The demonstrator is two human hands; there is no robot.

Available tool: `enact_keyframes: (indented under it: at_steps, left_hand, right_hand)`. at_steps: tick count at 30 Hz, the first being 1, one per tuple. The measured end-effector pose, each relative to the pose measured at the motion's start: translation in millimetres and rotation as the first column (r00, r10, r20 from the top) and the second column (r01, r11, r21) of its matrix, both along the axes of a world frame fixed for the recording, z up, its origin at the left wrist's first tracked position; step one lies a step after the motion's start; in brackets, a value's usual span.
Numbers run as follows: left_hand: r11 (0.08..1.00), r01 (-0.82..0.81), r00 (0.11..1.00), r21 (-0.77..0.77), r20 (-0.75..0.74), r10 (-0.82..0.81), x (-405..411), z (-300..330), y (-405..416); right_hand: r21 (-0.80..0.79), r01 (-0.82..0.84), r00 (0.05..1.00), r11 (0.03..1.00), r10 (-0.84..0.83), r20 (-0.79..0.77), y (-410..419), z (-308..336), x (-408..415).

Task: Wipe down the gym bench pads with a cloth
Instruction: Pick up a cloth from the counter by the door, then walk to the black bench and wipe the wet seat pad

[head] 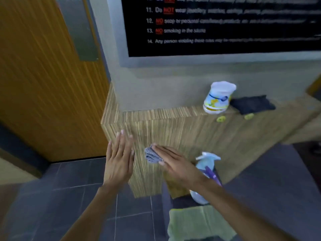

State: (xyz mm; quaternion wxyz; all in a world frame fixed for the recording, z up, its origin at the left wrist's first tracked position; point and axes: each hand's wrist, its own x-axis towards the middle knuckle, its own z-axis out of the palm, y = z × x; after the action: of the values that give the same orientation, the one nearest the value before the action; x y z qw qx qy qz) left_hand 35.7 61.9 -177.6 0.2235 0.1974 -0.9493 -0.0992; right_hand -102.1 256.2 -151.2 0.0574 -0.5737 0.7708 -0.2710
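We see both hands over a striped wooden bench (199,133) that runs from the centre of the frame toward the right edge. Our left hand (119,160), at centre left, is flat and open, fingers straight and together, holding nothing, by the bench's near corner. Our right hand (175,164), just right of it, lies palm down with fingers extended, pressing a small folded grey-blue cloth (152,154) against the wood; the cloth pokes out from under the fingertips. Whether the thumb pinches the cloth underneath, we cannot tell.

Behind the right forearm, lower centre right, stands a pale blue spray bottle (205,164) with a purple label, partly hidden by the arm. Below it, at the bottom of the frame, lies a green towel (194,223). On the bench top at upper right sits a white tub of wipes (218,98), with a dark cloth (251,104) just beside it. A black rules sign (217,26) fills the upper right, and an orange wooden door (43,84) the upper left. The whole view is motion-blurred.
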Motion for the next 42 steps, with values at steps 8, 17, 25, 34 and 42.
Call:
enact_keyframes:
  at_steps: [8, 17, 25, 34, 42]
  left_hand:
    - [0.864, 0.409, 0.680, 0.295, 0.532, -0.504, 50, -80, 112]
    - [0.415, 0.782, -0.018, 0.465, 0.682, -0.731, 161, -99, 333]
    - [-0.073, 0.880, -0.437, 0.470, 0.739, -0.512, 342, -107, 507]
    - [-0.444, 0.725, -0.650, 0.527, 0.736, -0.188, 602, -112, 651]
    - [-0.685, 0.485, -0.691, 0.543, 0.718, 0.080, 804, -120, 778]
  right_hand:
    - [0.136, 0.587, 0.766, 0.798, -0.602, 0.226, 161, -110, 166]
    - [0.482, 0.871, -0.118, 0.095, -0.911, 0.395, 303, -152, 432]
    - [0.490, 0.745, -0.660, -0.452, -0.606, 0.445, 380, -165, 666]
    - [0.512, 0.376, -0.886, -0.773, -0.138, 0.442, 423, -161, 931]
    - [0.516, 0.061, -0.882, -0.855, 0.196, 0.428, 477, -157, 1086]
